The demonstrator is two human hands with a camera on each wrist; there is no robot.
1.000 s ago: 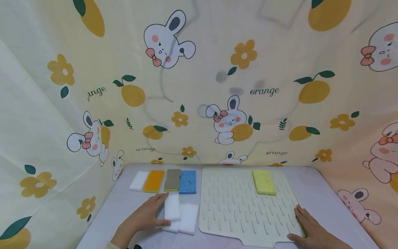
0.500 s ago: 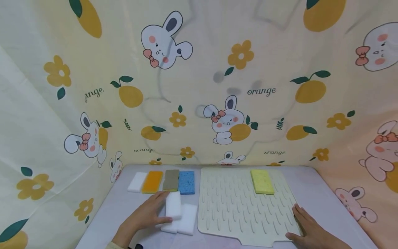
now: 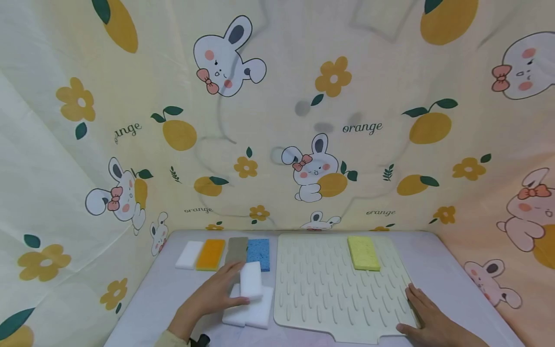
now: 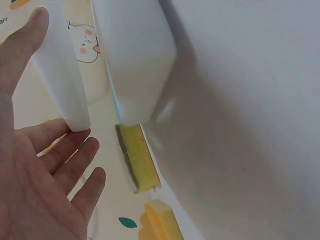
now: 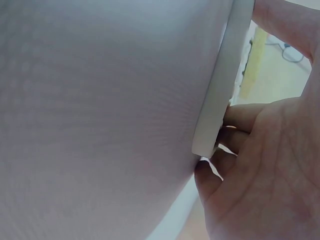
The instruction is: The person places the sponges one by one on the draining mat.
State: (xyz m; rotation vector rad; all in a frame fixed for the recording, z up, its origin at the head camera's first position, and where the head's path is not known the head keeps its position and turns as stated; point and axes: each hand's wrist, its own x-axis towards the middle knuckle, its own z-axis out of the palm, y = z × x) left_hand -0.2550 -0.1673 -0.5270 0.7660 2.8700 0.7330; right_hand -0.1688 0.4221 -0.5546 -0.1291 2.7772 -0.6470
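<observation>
My left hand (image 3: 212,295) pinches a white sponge block (image 3: 251,280) between thumb and fingertips. In the left wrist view this white block (image 4: 62,75) is raised and apart from another white block (image 4: 135,60). Beneath it in the head view, two more white sponges (image 3: 261,312) lie side by side on the table. My right hand (image 3: 433,319) rests at the right edge of a cream ridged mat (image 3: 312,294); its fingers touch the board's side (image 5: 220,100) in the right wrist view. On the mat, toward the back, lies a yellow sponge (image 3: 363,253).
A row of sponges stands behind the left hand: white (image 3: 189,255), orange (image 3: 210,254), grey-topped (image 3: 236,250) and blue (image 3: 258,254). A printed curtain (image 3: 269,120) encloses the table (image 3: 156,294) at the back and sides.
My left hand has lifted the top white sponge off the other two and shifted it slightly right. The right hand stays at the mat's edge.
</observation>
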